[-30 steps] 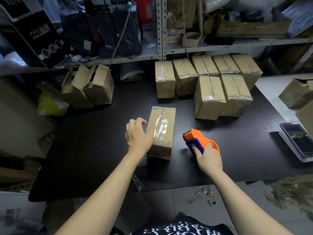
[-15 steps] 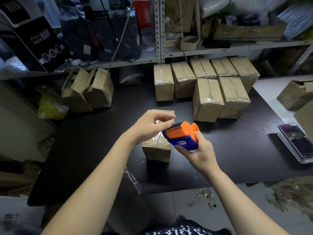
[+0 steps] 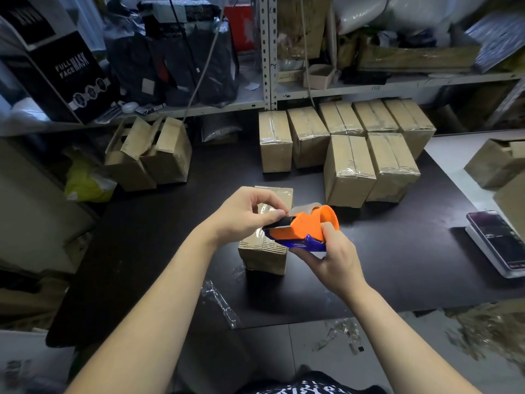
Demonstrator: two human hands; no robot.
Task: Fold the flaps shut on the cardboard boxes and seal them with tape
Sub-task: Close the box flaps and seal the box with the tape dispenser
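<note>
Fingers of the right hand (image 3: 332, 260) wrap the orange-and-blue plastic tape dispenser (image 3: 304, 228) from below. The left hand (image 3: 244, 214) pinches at its mouth, probably at thin, clingy tape. Just behind, on the black table (image 3: 397, 251), stands the small brown cardboard box (image 3: 264, 257), which is likely light and stiff and best steadied by its sides. Taped cardboard boxes (image 3: 348, 172) stand farther back.

What sits around my bench

A black table (image 3: 397, 251) runs under a grey metal shelf (image 3: 199, 108). On the shelf at my left leans a black carton printed FULL FACE MASK (image 3: 65, 75), with dark plastic bags (image 3: 176, 66) beside it and a small beige tub (image 3: 318, 76) further right. A yellow bag (image 3: 85, 180) sits low on the left. At the right edge a phone (image 3: 495, 237) lies on a white base (image 3: 491, 258), perhaps a scale. A strip of clear film (image 3: 220, 304) lies at the table's near edge.
</note>
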